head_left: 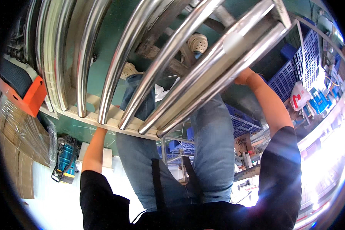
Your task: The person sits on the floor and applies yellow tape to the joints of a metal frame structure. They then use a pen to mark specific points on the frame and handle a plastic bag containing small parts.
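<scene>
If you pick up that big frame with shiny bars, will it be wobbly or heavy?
The frame would probably feel stiff, because its bars look like metal. It may be heavy, since there are so many of them. Their smooth, shiny surfaces might be slippery too.

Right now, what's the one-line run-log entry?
left hand: behind pale rail | right hand: at rightmost steel bar | grips: unclear

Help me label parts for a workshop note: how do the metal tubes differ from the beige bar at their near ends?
Finish: the metal tubes are shiny and silver, while the beige bar is dull.
Shape: the tubes are rounded; the bar looks flat-faced.
Direction: the tubes extend away from the wearer side by side, while the bar runs crosswise.
Shared: both overlap the blue jeans in this view.
</scene>
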A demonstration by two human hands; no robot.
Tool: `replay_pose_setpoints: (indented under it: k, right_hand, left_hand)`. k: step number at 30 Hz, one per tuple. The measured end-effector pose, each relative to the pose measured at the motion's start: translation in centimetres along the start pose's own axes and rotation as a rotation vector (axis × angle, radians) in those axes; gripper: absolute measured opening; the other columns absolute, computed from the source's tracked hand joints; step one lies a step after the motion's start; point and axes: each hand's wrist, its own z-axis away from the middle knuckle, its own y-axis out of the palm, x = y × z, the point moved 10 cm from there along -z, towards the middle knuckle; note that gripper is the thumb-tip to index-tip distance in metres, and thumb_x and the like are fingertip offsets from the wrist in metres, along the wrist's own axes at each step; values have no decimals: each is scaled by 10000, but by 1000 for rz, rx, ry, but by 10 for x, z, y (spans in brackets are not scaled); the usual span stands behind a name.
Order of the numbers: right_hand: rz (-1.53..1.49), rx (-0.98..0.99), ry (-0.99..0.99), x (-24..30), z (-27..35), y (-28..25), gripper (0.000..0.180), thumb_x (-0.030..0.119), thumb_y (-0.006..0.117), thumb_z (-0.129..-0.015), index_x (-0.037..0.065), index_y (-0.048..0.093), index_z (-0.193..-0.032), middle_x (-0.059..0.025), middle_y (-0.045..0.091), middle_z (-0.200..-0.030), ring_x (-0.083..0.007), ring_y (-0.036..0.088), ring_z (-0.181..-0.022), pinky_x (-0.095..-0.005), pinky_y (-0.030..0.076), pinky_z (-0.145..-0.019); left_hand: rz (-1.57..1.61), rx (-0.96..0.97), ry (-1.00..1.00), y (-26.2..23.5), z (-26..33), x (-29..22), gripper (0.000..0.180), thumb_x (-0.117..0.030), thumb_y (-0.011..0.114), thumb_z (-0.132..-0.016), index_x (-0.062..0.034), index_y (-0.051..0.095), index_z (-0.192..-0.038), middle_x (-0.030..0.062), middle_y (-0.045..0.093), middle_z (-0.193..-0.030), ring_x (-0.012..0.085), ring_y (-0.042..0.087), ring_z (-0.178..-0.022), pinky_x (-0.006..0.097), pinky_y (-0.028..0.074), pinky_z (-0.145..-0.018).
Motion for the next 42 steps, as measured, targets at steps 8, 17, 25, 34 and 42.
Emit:
replay_pose_setpoints:
  k: [8, 17, 25, 34, 42]
  right_hand:
    - [172, 20, -106, -20, 75, -105, 482, 192, 793, -538, 82, 624, -976, -100, 598, -1097, -264, 479, -1151, -415, 361, -1009]
    - [-694, -374, 438, -73, 102, -109, 455, 44, 697, -595, 28, 571, -1032, -149, 641, -910, -274, 616, -884, -343, 483, -771]
    - [-1550, -1105, 928, -155, 136, -107, 191, 134, 669, -820, 6, 599, -943, -75, 622, -825, -216, 633, -758, -409, 541, -640]
    - [-1579, -1044, 955, -160, 119, -147, 240, 176, 606, -881, 1, 577, -1043, -88, 544, -915, -216, 585, -788, -563, 528, -645]
    - [-2051, -813, 887, -218, 6, -113, 292, 142, 572, -881, 100, 544, -1168, -98, 540, -1062, -298, 569, -885, -640, 480, -719]
  left_hand:
    - [595, 36, -488, -59, 66, -42, 295, -81, 526, -886, -34, 542, -1178, 92, 637, -930, 166, 589, -816, 299, 480, -739]
    - [944, -78, -625, -130, 127, -175, 285, -89, 468, -931, -80, 528, -1209, 5, 625, -898, 94, 577, -767, 247, 475, -673]
    - [1116, -107, -555, -134, 141, -254, 288, -112, 498, -934, -87, 526, -1219, 15, 632, -903, 93, 589, -796, 242, 485, -704]
    - [1119, -227, -512, -110, 127, -247, 279, -106, 525, -920, -76, 538, -1197, 27, 631, -872, 98, 576, -764, 224, 463, -679]
    - [1315, -343, -741, -118, 135, -307, 290, -159, 530, -932, -95, 531, -1215, 29, 635, -919, 100, 583, -763, 236, 469, -650]
